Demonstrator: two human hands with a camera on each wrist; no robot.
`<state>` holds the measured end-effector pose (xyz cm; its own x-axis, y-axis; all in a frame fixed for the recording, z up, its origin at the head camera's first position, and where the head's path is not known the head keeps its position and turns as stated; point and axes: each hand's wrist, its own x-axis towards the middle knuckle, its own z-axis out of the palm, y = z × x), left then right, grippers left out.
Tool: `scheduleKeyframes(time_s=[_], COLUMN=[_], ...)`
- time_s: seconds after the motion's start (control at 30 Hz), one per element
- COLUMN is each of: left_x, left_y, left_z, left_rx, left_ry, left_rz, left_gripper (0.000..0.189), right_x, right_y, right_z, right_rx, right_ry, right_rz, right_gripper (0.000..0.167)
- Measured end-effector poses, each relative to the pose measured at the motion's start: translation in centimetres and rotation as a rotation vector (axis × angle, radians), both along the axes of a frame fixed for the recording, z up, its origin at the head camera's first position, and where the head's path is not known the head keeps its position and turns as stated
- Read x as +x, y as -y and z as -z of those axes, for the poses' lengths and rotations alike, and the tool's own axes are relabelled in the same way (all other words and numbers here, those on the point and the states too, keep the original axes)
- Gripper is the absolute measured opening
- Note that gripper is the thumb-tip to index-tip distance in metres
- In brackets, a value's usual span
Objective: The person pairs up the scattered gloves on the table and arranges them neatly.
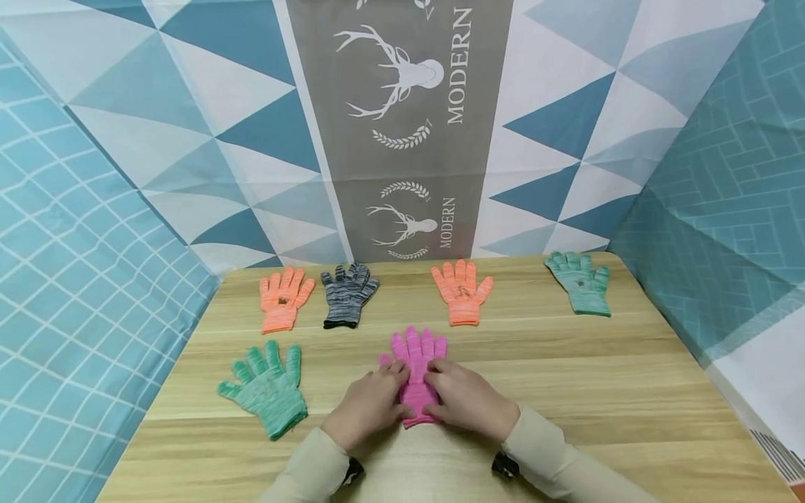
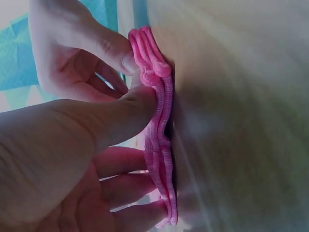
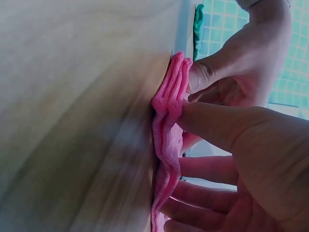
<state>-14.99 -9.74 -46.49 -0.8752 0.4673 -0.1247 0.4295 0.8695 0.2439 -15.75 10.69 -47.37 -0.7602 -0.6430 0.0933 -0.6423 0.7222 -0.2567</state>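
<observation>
A pink knit glove (image 1: 416, 398) lies at the front middle of the table, its fingers pointing away from me. Seen edge-on in the wrist views, it shows stacked layers of pink fabric (image 2: 164, 140), with rolled cuff edges. My left hand (image 1: 371, 402) rests on its left side, thumb by the cuff and fingers spread over the fabric. From the right, my right hand (image 1: 472, 398) presses on the same glove, with its thumb (image 3: 207, 121) near the cuff and its fingertips farther up. Both hands' fingertips touch the top of the fabric.
To the left lies a green glove (image 1: 270, 391). Along the back edge are an orange glove (image 1: 279, 318), a black-and-grey glove (image 1: 344, 300), another orange glove (image 1: 464, 311) and a second green glove (image 1: 588, 293). Patterned cloth (image 1: 251, 140) hangs behind the wooden table (image 1: 566, 377).
</observation>
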Motion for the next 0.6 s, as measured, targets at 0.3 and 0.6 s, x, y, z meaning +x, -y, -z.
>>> scheduleKeyframes(time_s=[0.3,0.6], left_x=[-1.2,-2.8], left_y=[0.3,0.5], left_z=[-0.4,-0.5], left_rx=[0.038,0.050], left_ry=[0.040,0.097], left_rz=[-0.015,-0.018], left_gripper=[0.074,0.075], right_x=[-1.0,-2.3], right_y=[0.2,0.7], right_z=[0.0,0.2], right_rx=[-0.021,-0.019], right_ry=[-0.002,0.020], right_rz=[-0.005,0.018], right_gripper=[0.042,0.043])
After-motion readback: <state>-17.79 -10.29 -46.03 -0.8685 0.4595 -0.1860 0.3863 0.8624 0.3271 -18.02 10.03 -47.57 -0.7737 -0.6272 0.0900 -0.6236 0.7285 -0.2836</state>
